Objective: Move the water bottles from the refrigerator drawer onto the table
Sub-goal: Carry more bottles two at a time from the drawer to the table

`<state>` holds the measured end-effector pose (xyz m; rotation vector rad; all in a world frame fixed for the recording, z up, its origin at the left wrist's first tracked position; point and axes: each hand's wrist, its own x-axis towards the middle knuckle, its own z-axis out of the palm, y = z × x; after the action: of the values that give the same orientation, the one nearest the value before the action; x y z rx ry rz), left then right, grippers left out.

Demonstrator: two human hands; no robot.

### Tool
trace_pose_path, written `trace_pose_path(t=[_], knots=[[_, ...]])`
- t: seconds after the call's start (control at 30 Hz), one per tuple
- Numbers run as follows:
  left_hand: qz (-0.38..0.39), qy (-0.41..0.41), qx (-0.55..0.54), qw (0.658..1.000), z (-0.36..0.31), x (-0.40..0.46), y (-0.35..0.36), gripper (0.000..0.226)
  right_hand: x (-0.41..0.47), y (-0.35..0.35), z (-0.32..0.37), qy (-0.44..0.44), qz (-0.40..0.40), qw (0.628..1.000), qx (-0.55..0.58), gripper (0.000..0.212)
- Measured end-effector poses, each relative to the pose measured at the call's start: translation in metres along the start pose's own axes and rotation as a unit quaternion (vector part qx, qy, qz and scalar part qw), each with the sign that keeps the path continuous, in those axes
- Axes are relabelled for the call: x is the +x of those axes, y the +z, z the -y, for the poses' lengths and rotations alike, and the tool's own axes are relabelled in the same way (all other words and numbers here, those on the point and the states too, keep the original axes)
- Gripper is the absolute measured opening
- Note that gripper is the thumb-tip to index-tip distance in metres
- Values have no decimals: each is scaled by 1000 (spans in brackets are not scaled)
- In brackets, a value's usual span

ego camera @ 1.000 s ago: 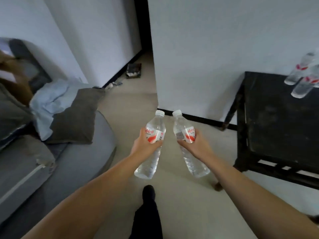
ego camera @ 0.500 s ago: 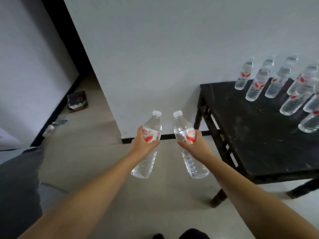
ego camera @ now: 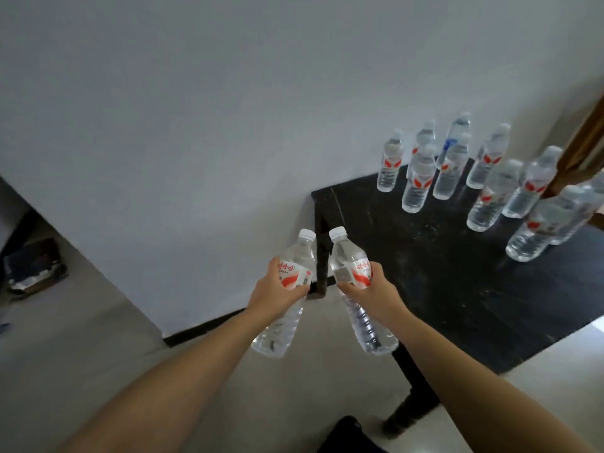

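Note:
My left hand [ego camera: 273, 295] grips a clear water bottle [ego camera: 287, 289] with a red and white label and a white cap. My right hand [ego camera: 372, 297] grips a second bottle [ego camera: 354, 282] of the same kind. Both bottles are held upright in the air, tilted slightly apart, just left of the near left corner of a black table [ego camera: 434, 273]. Several more water bottles [ego camera: 421, 178] stand on the far and right part of that table. The refrigerator drawer is out of view.
A white wall [ego camera: 228, 125] rises behind the table, with a dark skirting at the floor. A table leg [ego camera: 411, 387] stands near my right forearm. At the far left a dark box [ego camera: 32, 273] lies on the pale floor. Brown wood shows at the right edge.
The view has swung right and moved closer to the table. More of the tabletop and its standing bottles now shows. Both hands keep the same grip on their bottles.

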<state>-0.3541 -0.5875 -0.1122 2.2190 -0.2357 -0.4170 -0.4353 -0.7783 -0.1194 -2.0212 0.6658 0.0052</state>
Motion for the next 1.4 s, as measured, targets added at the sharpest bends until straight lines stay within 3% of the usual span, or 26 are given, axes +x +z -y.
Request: trace_pose_path(t=[0.13,0.43,0.63,0.93,1.13,1.4], knots=[[37,35,23,998,-55,86,22,83,67,-45,5,31,-42,998,26,70],[129,96,9,987,-138,186,99,81,121,-125,-20,114,-149,978,88,81],[243,115,5,963,-186,228,175,73,126,-170,-60,165,-272,937,148,65],[382,202,-23,902,-257,291,269,72,160,-216,-104,187,-398,850,289,62],[406,213,-16,888,-258,319,301,73,184,-210,-120,195,-462,812,300,65],[419,238,-54,875,-235,328,311,66,184,-195,-129,205,-464,814,285,64]])
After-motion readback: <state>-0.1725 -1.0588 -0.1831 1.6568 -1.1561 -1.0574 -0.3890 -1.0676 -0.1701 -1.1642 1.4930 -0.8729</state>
